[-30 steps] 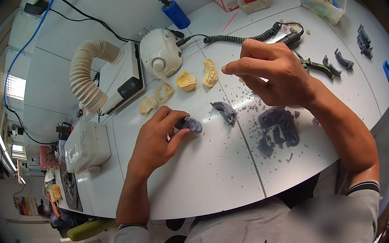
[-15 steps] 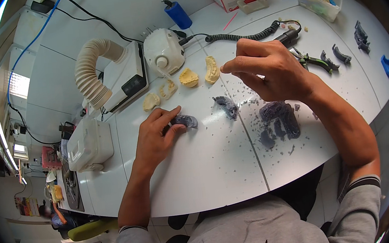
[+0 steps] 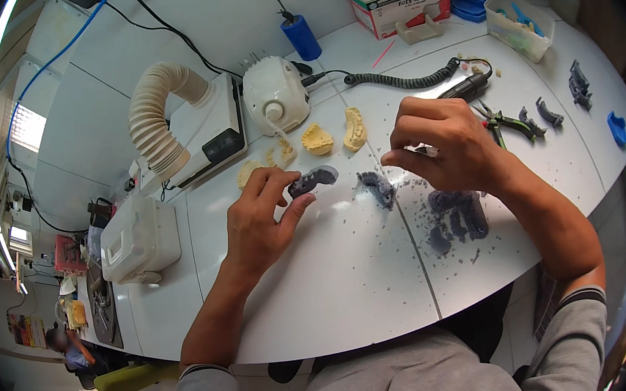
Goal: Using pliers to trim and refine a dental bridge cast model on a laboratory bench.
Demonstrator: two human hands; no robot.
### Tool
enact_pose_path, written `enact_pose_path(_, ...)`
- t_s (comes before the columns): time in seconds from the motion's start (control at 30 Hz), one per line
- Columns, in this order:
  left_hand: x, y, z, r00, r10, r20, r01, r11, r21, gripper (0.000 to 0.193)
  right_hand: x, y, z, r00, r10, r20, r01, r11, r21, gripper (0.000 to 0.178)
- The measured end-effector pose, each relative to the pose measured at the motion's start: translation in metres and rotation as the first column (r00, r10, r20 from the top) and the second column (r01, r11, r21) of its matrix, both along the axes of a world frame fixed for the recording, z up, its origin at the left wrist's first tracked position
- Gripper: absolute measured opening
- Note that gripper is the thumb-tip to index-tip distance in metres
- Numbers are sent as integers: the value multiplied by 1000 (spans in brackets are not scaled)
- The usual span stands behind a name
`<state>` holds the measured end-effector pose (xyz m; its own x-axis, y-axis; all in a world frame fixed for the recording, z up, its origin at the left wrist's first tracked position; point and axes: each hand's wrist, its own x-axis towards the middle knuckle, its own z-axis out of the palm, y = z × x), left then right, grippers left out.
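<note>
My left hand grips a curved dark grey dental model by its left end, between thumb and fingers. The arch is tilted. My right hand is closed in a pinch above the crumbs; whatever its fingertips hold, if anything, cannot be made out. Between the hands a second dark grey dental model lies on the white table with crumbs round it. Partly beneath my right hand sits a heap of dark grey dental pieces among scattered bits.
Cream dental casts stand behind my hands, near a white motor unit and a ribbed hose. Green-handled pliers, a black handpiece and more grey pieces lie at right. A white lidded box stands at left.
My left hand has turned the grey dental model, so more of it shows past the fingers. The right hand has come lower, nearer the grey pieces. The whole view has shifted slightly.
</note>
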<state>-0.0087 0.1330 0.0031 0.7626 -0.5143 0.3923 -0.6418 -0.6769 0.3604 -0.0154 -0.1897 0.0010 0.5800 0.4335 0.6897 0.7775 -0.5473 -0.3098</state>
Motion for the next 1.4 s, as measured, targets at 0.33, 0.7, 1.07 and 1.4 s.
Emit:
enact_pose_path(0.33,-14,-12,-18,989,-144,13,141,938,-316,40,-25,30,4,966,40,-255,-52,998,-42,42)
enact_pose_path(0.7,-13,-14,-31,949,-285,132,314,864,-394,51,-28,32,4,951,115,-288,-130,991,-35,35)
enact_pose_path(1.07,-14,-12,-29,949,-314,21,291,851,-436,53,-31,35,9,903,178,-391,-158,984,82,39)
enact_pose_path(1.4,-23,-15,-33,860,-438,-262,105,654,-749,45,-31,34,15,819,296,-491,-187,948,258,21)
